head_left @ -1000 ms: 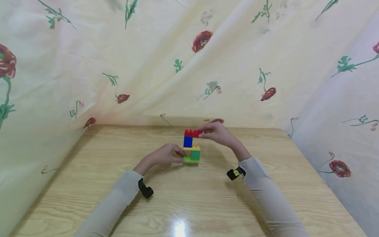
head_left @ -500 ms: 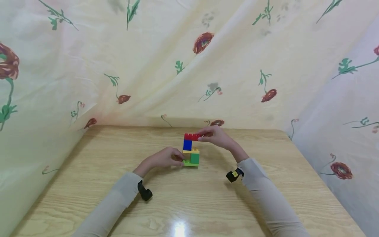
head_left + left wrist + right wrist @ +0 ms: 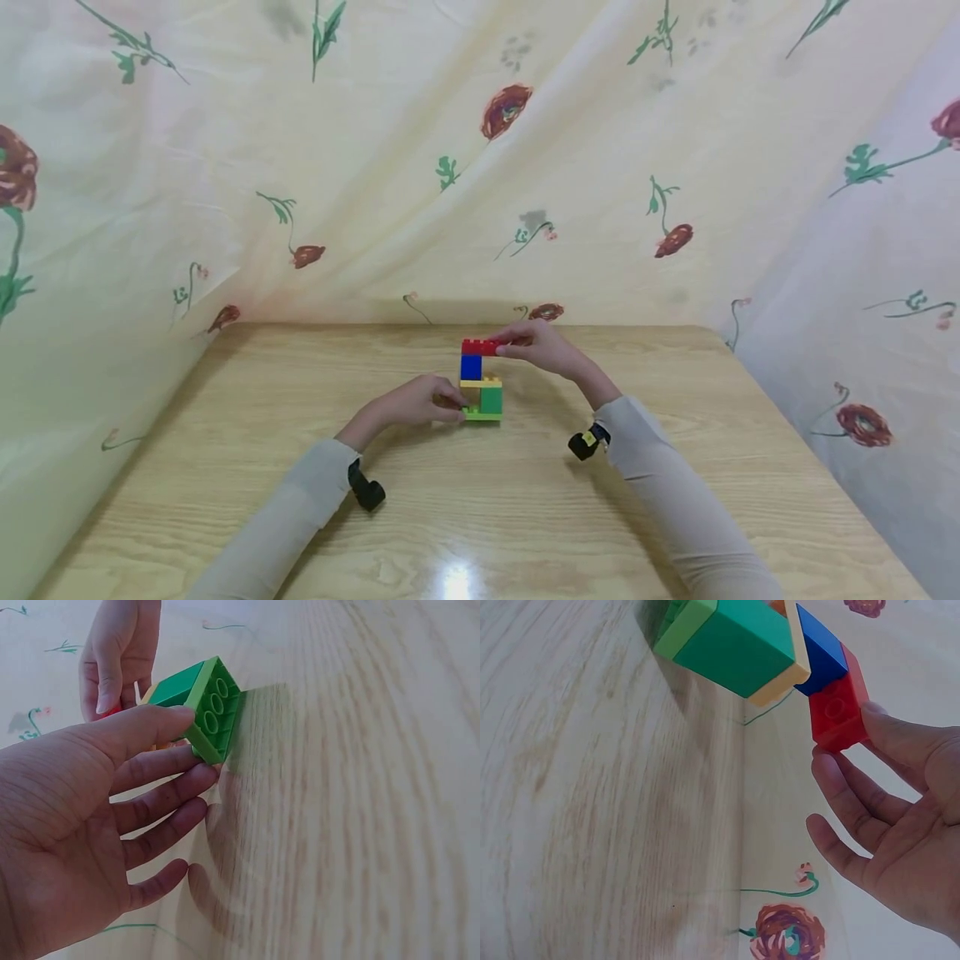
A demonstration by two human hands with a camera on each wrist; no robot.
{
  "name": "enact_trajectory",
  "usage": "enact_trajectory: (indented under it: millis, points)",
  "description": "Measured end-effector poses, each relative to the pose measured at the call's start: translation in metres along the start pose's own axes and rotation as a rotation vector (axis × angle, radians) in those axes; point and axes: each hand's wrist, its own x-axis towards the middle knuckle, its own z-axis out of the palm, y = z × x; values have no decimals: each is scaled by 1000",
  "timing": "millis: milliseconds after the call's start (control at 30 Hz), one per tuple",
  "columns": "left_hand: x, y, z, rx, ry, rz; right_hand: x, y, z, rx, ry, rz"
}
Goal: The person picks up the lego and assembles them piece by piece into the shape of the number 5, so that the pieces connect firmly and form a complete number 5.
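A stack of toy building bricks stands between the hands. At its top is a red brick (image 3: 480,347), reaching right over a blue brick (image 3: 471,367). Below lie a thin yellow brick (image 3: 481,384), a green brick (image 3: 491,400) and a light green base brick (image 3: 482,417). My left hand (image 3: 417,399) pinches the base at its left end. In the left wrist view, the hollow underside of the base (image 3: 216,707) shows, so it is tilted or raised. My right hand (image 3: 545,345) pinches the right end of the red brick, thumb and fingers on it in the right wrist view.
The wooden table (image 3: 480,508) spreads around the stack. Behind it and at both sides hangs a cream cloth (image 3: 390,167) with printed flowers. Black wrist cameras sit under the left cuff (image 3: 367,490) and right cuff (image 3: 585,444).
The stack and both hands sit slightly lower in the head view, which has itself shifted a little. Both hands keep the same grips on the red brick and the base.
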Motion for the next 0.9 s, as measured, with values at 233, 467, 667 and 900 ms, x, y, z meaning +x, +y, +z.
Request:
enact_trajectory:
  millis: [233,467,667,900]
  points:
    - [-3,2,-1,1,16,4,1,4,0,28,-1,24]
    - [-3,1,2,-9,21,-24,2,12,5,44,-15,61]
    - [-4,3,4,-33,30,-48,5,17,9,61,-14,56]
    - [-4,3,3,-29,41,-57,10,18,11,28,-12,25]
